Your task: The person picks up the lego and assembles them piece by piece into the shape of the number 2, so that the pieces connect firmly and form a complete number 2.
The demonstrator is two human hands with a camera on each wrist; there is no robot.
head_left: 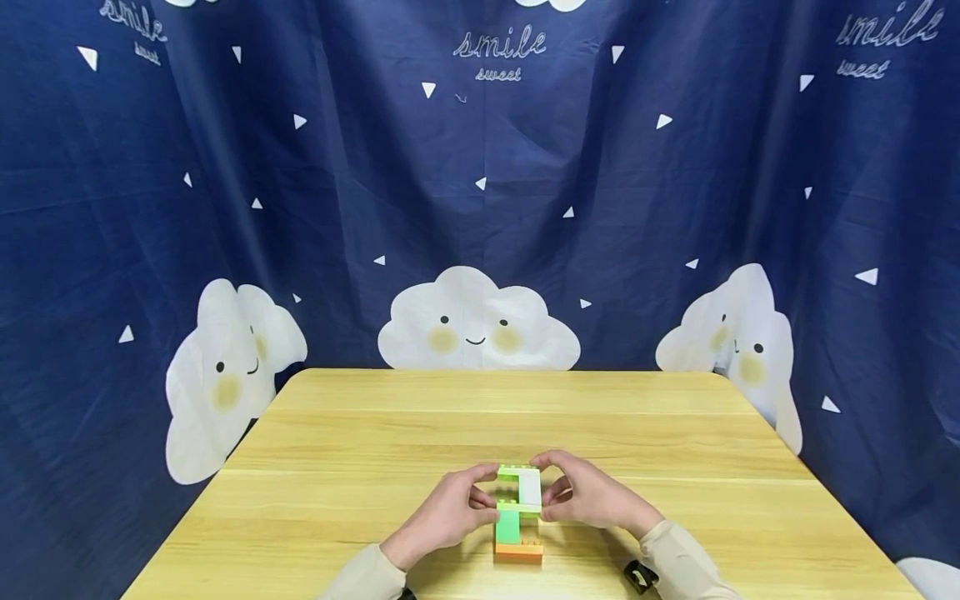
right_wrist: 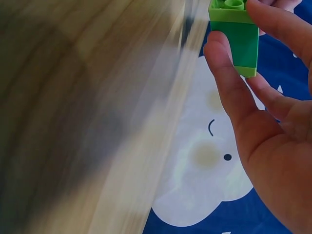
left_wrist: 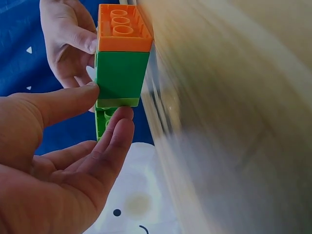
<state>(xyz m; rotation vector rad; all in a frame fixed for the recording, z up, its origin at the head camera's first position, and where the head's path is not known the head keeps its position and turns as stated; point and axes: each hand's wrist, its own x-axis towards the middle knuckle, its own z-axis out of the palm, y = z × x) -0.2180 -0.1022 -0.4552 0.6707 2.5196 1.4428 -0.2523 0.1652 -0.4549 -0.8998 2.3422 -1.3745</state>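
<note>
Both hands hold one built shape of toy building blocks over the near middle of the table. It has an orange block (head_left: 519, 551) at the near end, a green block (head_left: 507, 527) next to it, lime-green blocks (head_left: 519, 507) beyond, and a part that looks white (head_left: 530, 488) from above. My left hand (head_left: 448, 510) pinches its left side between thumb and fingers. On the right side, my right hand (head_left: 588, 493) grips it by the far part. The orange block's hollow underside with round tubes (left_wrist: 122, 22) shows in the left wrist view.
A light wooden table (head_left: 360, 442) spreads around the hands. Behind it and at both sides hangs a dark blue curtain (head_left: 480, 225) with white clouds and triangles. A black band (head_left: 640, 575) sits on the right wrist.
</note>
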